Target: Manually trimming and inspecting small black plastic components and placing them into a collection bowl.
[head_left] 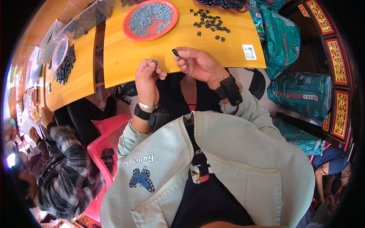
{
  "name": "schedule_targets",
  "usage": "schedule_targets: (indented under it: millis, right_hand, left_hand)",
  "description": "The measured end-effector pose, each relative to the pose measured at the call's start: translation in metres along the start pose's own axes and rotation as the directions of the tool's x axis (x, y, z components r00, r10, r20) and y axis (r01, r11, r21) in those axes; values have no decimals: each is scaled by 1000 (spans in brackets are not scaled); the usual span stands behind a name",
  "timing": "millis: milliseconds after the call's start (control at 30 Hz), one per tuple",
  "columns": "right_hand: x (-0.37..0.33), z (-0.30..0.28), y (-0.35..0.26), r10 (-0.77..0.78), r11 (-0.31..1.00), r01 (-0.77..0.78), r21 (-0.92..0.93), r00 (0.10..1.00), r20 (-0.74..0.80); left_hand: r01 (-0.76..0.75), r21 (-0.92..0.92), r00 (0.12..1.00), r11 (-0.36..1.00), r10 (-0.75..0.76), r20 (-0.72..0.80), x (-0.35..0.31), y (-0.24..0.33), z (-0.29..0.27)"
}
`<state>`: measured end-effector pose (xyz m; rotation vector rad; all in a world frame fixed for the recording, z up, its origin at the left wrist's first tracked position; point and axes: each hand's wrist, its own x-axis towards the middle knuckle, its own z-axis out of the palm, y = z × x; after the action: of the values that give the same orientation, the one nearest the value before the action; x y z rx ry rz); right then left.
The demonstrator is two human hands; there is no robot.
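Observation:
Near the front edge of the yellow wooden table (118,62), my left hand (147,78) pinches a small dark piece (154,62) with a thin metal tip sticking up. To its right, my right hand (199,62) is closed on a small black plastic part (175,52) between thumb and forefinger. The two pieces are apart. Ahead of my hands, a red-orange plate (175,17) holds a heap of small grey metal pieces (146,17) that look like screws. Loose black plastic parts (207,23) are scattered to the plate's right.
A purple tray (243,8) of black parts stands at the far edge. Green bags (281,41) are piled on the right. At left, a neighbouring table (81,85) bears black parts and a bowl; a person in a plaid shirt (68,167) sits there near a pink chair (99,148).

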<state>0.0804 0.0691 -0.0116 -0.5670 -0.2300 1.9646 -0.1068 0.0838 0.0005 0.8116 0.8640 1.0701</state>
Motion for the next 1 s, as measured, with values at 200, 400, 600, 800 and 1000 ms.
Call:
schedule_targets:
  millis: [200, 400, 600, 800, 1000]
  right_hand:
    - [-1, 12, 6, -106, 972, 90, -218, 992, -65]
    - [-7, 29, 10, -261, 860, 187, -475, 961, -94]
    - [-7, 35, 12, -355, 746, 250, -617, 933, -51]
    - [-6, 33, 13, -377, 709, 270, -651, 926, -26]
    - [-5, 29, 12, -323, 781, 221, -584, 943, -75]
  left_hand:
    - [8, 5, 1000, 1000, -8, -3, -3, 2, 3]
    - [7, 16, 1000, 1000, -7, 12, -3, 2, 4]
    - [-1, 68, 1000, 998, 0, 24, -4, 2, 6]
    - [-20, 141, 999, 990, 15, 38, -4, -1, 5]
    - [-12, 226, 999, 974, 3, 38, -4, -2, 5]
